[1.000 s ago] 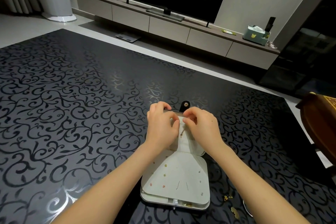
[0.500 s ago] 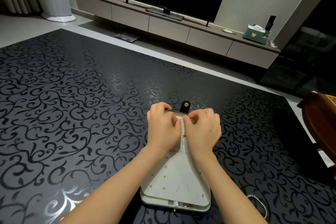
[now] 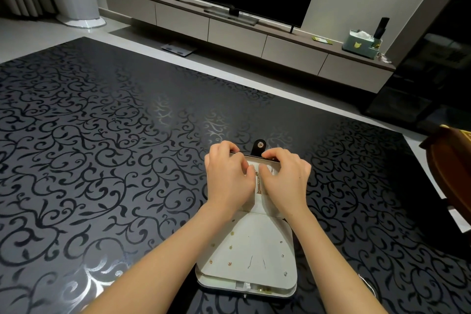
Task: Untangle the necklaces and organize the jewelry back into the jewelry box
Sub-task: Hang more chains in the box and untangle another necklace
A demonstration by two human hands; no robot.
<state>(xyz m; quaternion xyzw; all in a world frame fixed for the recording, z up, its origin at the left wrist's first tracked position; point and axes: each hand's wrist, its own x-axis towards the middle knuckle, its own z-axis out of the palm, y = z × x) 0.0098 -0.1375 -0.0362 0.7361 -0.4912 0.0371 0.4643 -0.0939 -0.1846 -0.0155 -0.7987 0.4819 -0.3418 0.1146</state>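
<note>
The box (image 3: 254,234) is laid open on the desk (image 3: 114,160), its lid (image 3: 265,205) folded away from the person and its near panel set with small studs (image 3: 230,263). A gold necklace (image 3: 258,182) is hung down the inside of the lid, between the two thumbs. The left hand (image 3: 226,178) and right hand (image 3: 286,178) are curled over the lid's far edge on either side of the snap tab (image 3: 260,146), thumbs turned in beside the necklace's top; whether the chain itself is pinched cannot be told.
</note>
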